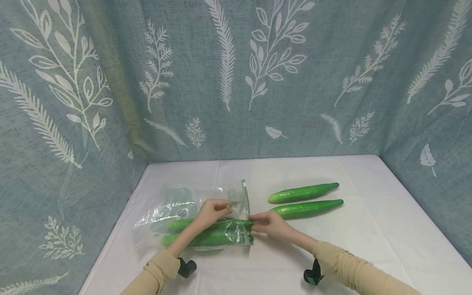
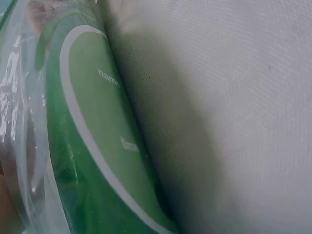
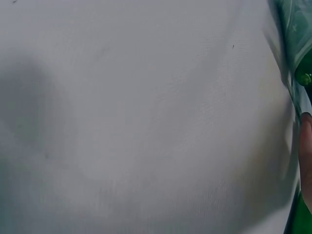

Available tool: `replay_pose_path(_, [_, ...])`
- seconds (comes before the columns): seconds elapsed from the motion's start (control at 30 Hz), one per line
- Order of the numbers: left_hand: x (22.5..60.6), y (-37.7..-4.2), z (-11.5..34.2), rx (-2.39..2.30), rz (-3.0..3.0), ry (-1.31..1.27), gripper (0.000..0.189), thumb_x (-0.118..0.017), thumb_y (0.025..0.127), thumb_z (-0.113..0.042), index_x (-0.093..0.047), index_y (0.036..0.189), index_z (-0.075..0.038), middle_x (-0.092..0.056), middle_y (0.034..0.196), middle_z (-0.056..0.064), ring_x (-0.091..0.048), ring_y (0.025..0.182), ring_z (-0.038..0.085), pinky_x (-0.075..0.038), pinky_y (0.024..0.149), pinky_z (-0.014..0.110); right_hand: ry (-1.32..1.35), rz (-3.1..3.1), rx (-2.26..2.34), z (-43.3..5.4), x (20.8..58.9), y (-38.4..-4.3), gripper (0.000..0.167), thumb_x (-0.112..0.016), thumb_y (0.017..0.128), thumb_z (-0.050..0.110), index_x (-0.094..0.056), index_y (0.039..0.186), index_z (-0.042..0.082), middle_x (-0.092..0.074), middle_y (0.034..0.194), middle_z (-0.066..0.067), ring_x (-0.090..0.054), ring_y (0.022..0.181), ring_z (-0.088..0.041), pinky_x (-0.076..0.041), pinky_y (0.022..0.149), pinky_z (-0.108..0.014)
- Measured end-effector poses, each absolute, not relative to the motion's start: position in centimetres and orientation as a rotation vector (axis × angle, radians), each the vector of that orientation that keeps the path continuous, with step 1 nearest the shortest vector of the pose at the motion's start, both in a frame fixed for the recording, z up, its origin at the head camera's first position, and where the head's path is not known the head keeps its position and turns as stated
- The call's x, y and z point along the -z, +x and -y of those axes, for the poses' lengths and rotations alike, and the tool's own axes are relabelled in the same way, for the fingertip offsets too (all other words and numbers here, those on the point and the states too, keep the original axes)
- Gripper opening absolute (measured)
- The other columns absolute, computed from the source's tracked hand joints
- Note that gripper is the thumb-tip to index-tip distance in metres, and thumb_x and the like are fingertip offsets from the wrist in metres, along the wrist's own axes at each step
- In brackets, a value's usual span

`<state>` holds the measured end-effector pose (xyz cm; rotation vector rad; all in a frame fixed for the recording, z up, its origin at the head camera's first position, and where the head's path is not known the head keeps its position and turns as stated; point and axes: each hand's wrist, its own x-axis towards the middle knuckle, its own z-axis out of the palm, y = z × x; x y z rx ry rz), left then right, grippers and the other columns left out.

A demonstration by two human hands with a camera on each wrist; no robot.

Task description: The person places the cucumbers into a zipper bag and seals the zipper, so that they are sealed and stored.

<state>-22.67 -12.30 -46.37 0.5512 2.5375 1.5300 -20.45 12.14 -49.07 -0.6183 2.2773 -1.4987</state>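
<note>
A clear zip bag [image 1: 155,221] lies on the left of the table, its mouth toward the right. Inside it are two long green cucumbers, an upper cucumber [image 1: 177,224] and a lower cucumber [image 1: 206,238], their ends at the mouth. My left hand [image 1: 212,213] reaches over the bag and pinches the film near its upper opening edge. At the mouth, my right hand [image 1: 271,225] grips the end of the upper cucumber between thumb and fingers. In the right wrist view its thumb [image 3: 305,156] lies against the bag's edge; the other fingers are hidden.
Two more cucumbers lie right of the bag, a farther cucumber [image 1: 304,193] and a nearer cucumber [image 1: 307,208] just beyond my right hand. A white cloth covers the table [image 1: 368,246]. A blue-green leaf-patterned curtain [image 1: 236,123] stands behind and at both sides.
</note>
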Motion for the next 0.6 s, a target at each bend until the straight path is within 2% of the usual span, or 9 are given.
replay_pose_path(0.27, [46.0, -22.4, 12.3, -1.528, -2.538, 0.530, 0.028, -0.064, 0.086, -0.006, -0.065, 0.112, 0.006, -0.066, 0.114, 0.023, -0.065, 0.105, 0.037, -0.057, 0.088, 0.035, -0.607, -2.327, 1.430, -13.1, 48.7, -20.2, 0.042, -0.067, 0.087, 0.020, -0.060, 0.124, 0.002, -0.063, 0.125, -0.017, -0.063, 0.112, -0.031, -0.053, 0.096, -0.038])
replay_pose_path(0.6, [46.2, -22.5, 12.4, -1.556, -2.496, 0.542, 0.030, -0.063, 0.087, -0.005, -0.063, 0.114, 0.009, -0.064, 0.115, 0.026, -0.066, 0.103, 0.037, -0.058, 0.086, 0.033, -0.643, -2.340, 1.385, -14.8, 48.0, -19.6, 0.041, -0.067, 0.088, 0.020, -0.060, 0.123, 0.000, -0.065, 0.121, -0.016, -0.063, 0.111, -0.030, -0.054, 0.094, -0.033])
